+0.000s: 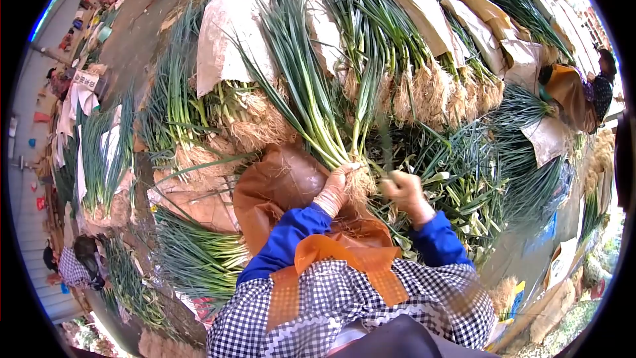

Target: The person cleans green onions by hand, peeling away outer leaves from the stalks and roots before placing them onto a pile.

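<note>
My left hand [338, 187] is closed around the pale lower stems of a bunch of green onions [318, 109], just above their tan roots [361, 189]. The long green leaves fan up and away from me. To the right of the roots is my right hand [404, 192], blurred by motion, with its fingers curled. A thin blurred shape rises above it, and what the hand holds is too smeared to make out. A brown apron [285, 176] covers my lap beneath the bunch.
Rooted onion bundles [424, 86] lie ahead under pale sacks [232, 33]. Loose leaves [457, 179] are heaped at the right, and another onion pile [199, 252] is at the left. Other people sit at far left [73, 265] and far right [599, 89].
</note>
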